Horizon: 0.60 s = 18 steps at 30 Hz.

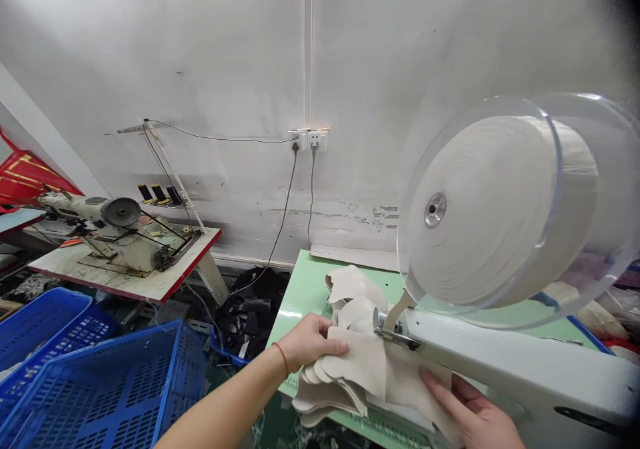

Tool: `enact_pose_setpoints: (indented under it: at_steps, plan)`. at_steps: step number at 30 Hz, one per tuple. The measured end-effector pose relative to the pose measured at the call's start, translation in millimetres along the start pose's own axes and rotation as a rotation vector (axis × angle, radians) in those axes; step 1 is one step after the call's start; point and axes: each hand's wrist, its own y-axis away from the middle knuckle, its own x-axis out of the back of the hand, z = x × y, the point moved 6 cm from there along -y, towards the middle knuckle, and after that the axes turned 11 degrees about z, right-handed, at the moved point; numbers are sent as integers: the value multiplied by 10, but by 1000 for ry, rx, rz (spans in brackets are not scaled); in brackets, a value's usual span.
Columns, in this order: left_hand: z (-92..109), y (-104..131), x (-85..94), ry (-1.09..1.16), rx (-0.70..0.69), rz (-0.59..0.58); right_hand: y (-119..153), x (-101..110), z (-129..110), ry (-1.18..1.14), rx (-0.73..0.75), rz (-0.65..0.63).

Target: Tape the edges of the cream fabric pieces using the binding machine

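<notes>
My left hand [306, 344] grips the left edge of a stack of cream fabric pieces [350, 376] lying on the green table [300, 289]. Fingers of my right hand [467, 409] press flat on the same stack from the right, under the white machine arm [515, 369]. A white tape runs from a large spool [495, 209] down to a metal guide [393, 326] right above the fabric. More cream pieces [353, 289] lie curled behind the stack.
Two blue plastic crates [100, 382] stand at the lower left. A second sewing machine [105, 229] sits on a red-edged table at left. Wall sockets [307, 140] feed two cables down to black scraps [253, 309] on the floor.
</notes>
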Motion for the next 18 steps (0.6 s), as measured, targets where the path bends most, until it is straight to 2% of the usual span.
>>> enact_pose_setpoints:
  at_steps: [4,8,11,15,18]
  plan:
    - [-105,-173,4,67,77,-46,5,-119,54,-74,-99,13]
    - [-129,-354,17,111,108,-80,-149,-160,1,-129,-34,70]
    - [-173,-427,13,110,103,-66,-255,-199,16,-166,-18,64]
    - [-335,-248,-29,137,30,-49,-174,-175,322,-184,-59,2]
    - [-459,61,-118,193,-23,-120,67,-195,705,-50,14,-239]
